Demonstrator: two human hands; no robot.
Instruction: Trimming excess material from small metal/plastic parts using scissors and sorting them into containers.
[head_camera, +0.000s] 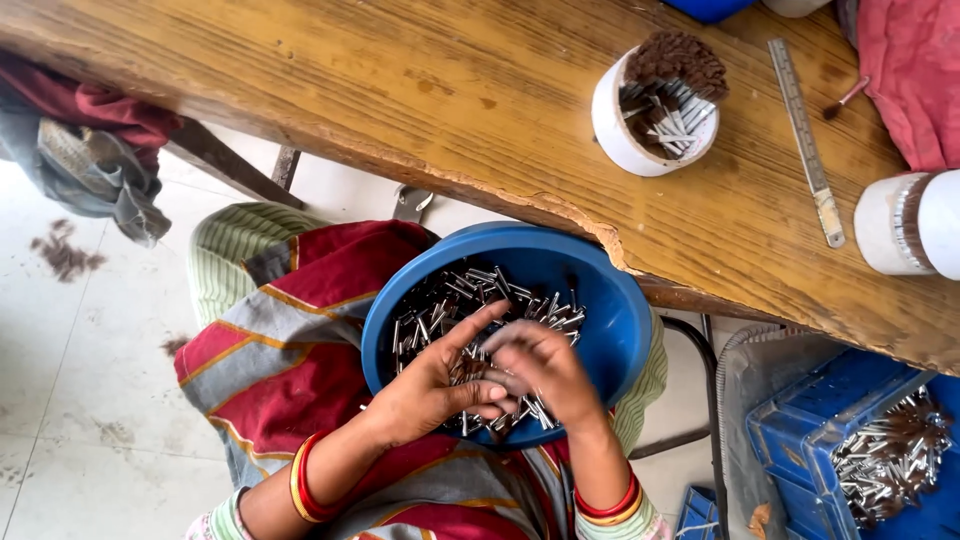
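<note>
Directly below the camera, a round blue plastic bowl (600, 300) is held on the lap, its far rim tucked just under the chipped edge of the worn wooden counter (420, 90), and a loose heap of small metal pins (470, 290) is seen lying in it, their long axes pointing every way. Both hands are sunk into the heap: the left hand (440, 385) is laid palm-up at about eight o'clock in the bowl, fingers spread and a forefinger stretched toward one o'clock, while the right hand (540, 365), blurred, is cupped over it at about five o'clock, fingers bunched on what looks like a few pins, though the grip itself cannot be told for certain. The pins are thin, shiny and rigid, lying mostly toward eleven o'clock from the hands, with the left hand nearer the bulk. On the counter at one o'clock, a white cylindrical tub (625, 135) holding more pins and brown fibre is seen, beside a steel ruler (805, 140). A blue crate (800, 430) of similar pins is set at four o'clock.
</note>
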